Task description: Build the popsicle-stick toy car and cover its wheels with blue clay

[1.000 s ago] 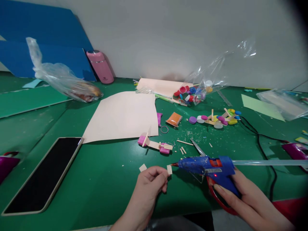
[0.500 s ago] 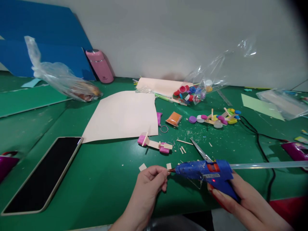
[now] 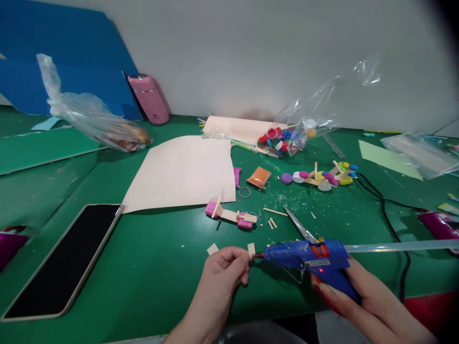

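My left hand (image 3: pixel 225 274) is closed, thumb and fingers pinched together. A small pale flat piece (image 3: pixel 251 249), like a bit of craft stick, shows at its fingertips, mostly hidden lower down. My right hand (image 3: pixel 358 294) is wrapped round the handle of a blue hot glue gun (image 3: pixel 304 255), whose red light is lit. Its nozzle points left, almost at the pinched fingertips. A clear glue stick (image 3: pixel 394 246) juts from the back. Beyond the hands lies a small craft-stick model (image 3: pixel 229 215) with pink blocks at both ends. Another pale piece (image 3: pixel 213 249) lies by my left hand.
Scissors (image 3: pixel 299 224) lie partly behind the glue gun, among stick scraps. A phone (image 3: pixel 64 260) and a pale paper sheet (image 3: pixel 182 174) are to the left. Behind are an orange packet (image 3: pixel 259 177), a bottle-cap model (image 3: pixel 322 178) and a bag of caps (image 3: pixel 287 138). A black cord (image 3: pixel 385 210) runs right.
The glue gun has shifted slightly right, its nozzle drawn back a little from my fingertips, so more of the small pale piece shows. My left hand has stayed in place.
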Motion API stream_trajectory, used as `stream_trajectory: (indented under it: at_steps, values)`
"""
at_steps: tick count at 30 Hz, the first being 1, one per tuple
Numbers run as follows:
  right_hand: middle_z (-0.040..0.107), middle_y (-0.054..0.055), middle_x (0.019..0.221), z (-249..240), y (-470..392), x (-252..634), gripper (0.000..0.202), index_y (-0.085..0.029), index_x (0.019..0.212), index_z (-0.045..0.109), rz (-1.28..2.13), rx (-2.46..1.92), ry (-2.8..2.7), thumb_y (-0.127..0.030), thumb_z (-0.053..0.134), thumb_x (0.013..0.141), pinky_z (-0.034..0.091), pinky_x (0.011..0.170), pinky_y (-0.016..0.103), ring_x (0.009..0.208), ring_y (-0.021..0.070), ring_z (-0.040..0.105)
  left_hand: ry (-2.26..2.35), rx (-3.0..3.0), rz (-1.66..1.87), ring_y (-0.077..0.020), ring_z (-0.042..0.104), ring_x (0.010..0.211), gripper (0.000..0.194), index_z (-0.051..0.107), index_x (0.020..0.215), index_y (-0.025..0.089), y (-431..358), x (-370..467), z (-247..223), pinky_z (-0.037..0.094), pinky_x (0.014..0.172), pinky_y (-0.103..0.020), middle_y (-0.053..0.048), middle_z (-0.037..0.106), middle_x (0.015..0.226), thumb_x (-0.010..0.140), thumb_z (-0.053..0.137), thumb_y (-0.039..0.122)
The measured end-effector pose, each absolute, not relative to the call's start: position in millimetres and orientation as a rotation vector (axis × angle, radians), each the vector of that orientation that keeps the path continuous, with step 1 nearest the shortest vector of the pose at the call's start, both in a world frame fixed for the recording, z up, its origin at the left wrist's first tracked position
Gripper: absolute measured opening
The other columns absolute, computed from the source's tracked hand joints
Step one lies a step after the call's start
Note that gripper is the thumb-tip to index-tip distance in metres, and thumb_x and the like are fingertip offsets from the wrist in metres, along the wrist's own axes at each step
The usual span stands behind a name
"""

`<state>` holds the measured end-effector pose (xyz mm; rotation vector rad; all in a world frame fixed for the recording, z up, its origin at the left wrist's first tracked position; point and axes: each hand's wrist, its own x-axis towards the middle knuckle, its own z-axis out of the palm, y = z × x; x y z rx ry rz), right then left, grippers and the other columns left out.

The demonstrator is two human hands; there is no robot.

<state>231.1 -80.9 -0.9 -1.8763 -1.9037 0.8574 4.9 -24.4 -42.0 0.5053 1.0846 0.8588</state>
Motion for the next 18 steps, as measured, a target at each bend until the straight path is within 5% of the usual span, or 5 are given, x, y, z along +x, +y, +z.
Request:
stream_trajectory:
  at_steps: [3, 8, 13, 18]
  values:
    - [0.065, 0.004, 0.096, -3.3, -78.5, 235.7, 0.029, -0.022, 0.108, 0.051, 0.917, -1.858, -1.93, -0.033, 0.047, 0.082, 0.054, 0.07, 0.026, 0.081, 0.02, 0.064, 1.083, 0.506, 0.858, -0.0068, 0.042, 0.043, 0.013, 0.059, 0.058, 0.013, -24.5, 4.6, -42.9, 0.031, 0.048, -0.021, 0.003, 0.05, 0.046, 0.064, 0.066, 0.023]
    - [0.059, 0.006, 0.11, -2.5, -72.6, 241.1, 0.036, -0.023, 0.116, 0.044, 0.825, -1.804, -1.944, -0.032, 0.049, 0.082, 0.052, 0.077, 0.029, 0.1, 0.0237, 0.057, 1.079, 0.489, 0.864, -0.0067, 0.042, 0.043, 0.015, 0.059, 0.057, 0.012, -23.8, 4.3, -44.9, 0.031, 0.047, -0.021, 0.003, 0.05, 0.046, 0.062, 0.067, 0.024]
    - [0.066, 0.007, 0.091, -8.0, -59.2, 253.3, 0.037, -0.019, 0.105, 0.05, 0.659, -2.02, -1.55, -0.044, 0.049, 0.078, 0.054, 0.061, 0.027, 0.077, 0.0222, 0.064, 1.068, 0.488, 0.863, -0.0067, 0.041, 0.043, 0.015, 0.06, 0.058, 0.013, -23.7, 4.5, -45.0, 0.03, 0.047, -0.02, 0.003, 0.051, 0.047, 0.063, 0.067, 0.025]
    - [0.067, 0.006, 0.092, -31.5, -35.6, 289.8, 0.044, -0.016, 0.101, 0.058, 0.392, -2.248, -1.439, -0.05, 0.048, 0.075, 0.051, 0.07, 0.033, 0.083, 0.0257, 0.063, 1.108, 0.555, 0.854, -0.0075, 0.041, 0.046, 0.015, 0.057, 0.056, 0.014, -23.7, 2.1, -36.3, 0.03, 0.049, -0.021, 0.003, 0.049, 0.048, 0.065, 0.064, 0.024]
